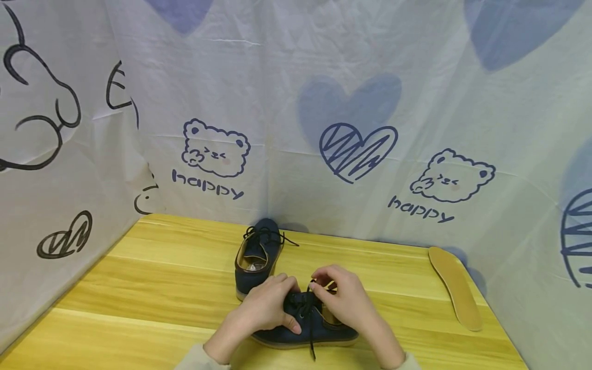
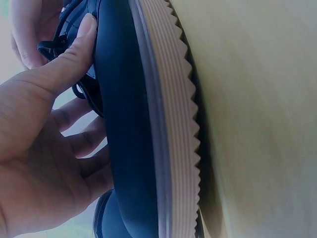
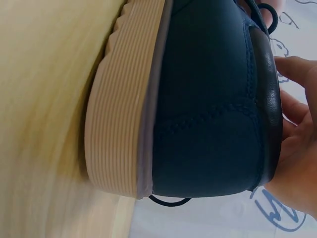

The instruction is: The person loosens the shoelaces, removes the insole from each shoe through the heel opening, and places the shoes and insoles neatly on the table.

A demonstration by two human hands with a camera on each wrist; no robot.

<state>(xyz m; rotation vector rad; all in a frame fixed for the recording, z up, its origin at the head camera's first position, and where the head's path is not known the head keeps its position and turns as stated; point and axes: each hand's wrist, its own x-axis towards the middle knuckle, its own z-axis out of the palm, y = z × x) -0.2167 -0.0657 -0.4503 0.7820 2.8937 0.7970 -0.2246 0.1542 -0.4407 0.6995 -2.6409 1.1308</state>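
Dark blue shoe (image 1: pixel 325 333) stands sole-down on the near part of the wood-grain table (image 1: pixel 162 298), its toe to the left and its heel to the right. Its pale, ribbed sole (image 2: pixel 173 124) has a jagged edge. The left hand (image 1: pixel 270 303) grips the shoe's front half, thumb on the near side and fingers across on the far side. Above the tongue, the right hand (image 1: pixel 346 296) pinches a black lace (image 1: pixel 311 329) between thumb and fingers; part of the lace hangs down the shoe's near side. Just behind and to the left stands a second shoe (image 1: pixel 248 280), toe pointing away. Farther right lies a tan insole (image 1: pixel 455 288). Beyond the table hangs a pale cloth (image 1: pixel 287 205) printed with hearts, bears and "happy".
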